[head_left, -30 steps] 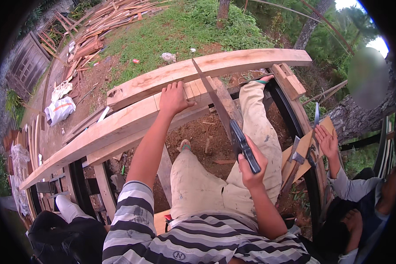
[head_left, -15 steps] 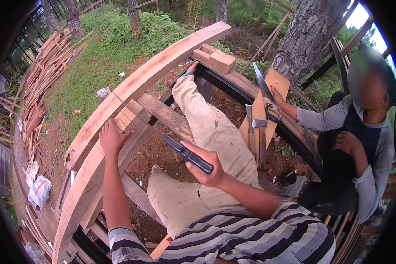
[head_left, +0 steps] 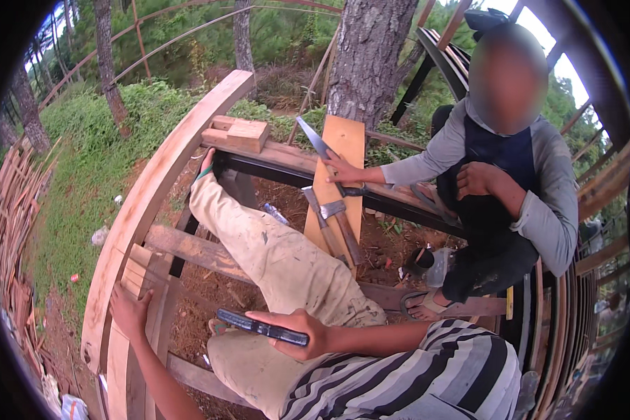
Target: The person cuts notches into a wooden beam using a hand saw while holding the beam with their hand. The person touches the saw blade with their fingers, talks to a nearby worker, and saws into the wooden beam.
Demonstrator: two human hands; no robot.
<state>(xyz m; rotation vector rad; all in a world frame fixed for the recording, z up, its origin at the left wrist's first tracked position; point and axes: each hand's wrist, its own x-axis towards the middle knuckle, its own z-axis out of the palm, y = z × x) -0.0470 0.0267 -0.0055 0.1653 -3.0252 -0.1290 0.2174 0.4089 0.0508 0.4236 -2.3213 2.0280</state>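
My right hand [head_left: 297, 334] is closed round the black handle [head_left: 262, 327] of a hand saw, over my bent leg. Its thin blade, almost edge-on, is hard to see and runs towards the timber at the left. My left hand [head_left: 130, 311] grips a thick wooden beam [head_left: 121, 360], fingers over its top and thumb on the near side. Just beyond the fingers is the beam's notched, pale end [head_left: 138, 266]. A longer beam [head_left: 164, 164] lies alongside it, on the far left side.
A co-worker crouches at the right, one hand [head_left: 344, 168] at another saw [head_left: 315, 140] on an upright-leaning board [head_left: 343, 136]. A hatchet [head_left: 339, 220] lies on that board. A short cut block [head_left: 248, 135] sits on the frame's far rail. A crosspiece [head_left: 196, 250] spans the frame.
The view has turned right, so the beams and my hands appear farther left and lower. My left hand stays on the beam, and my right hand still holds the saw.
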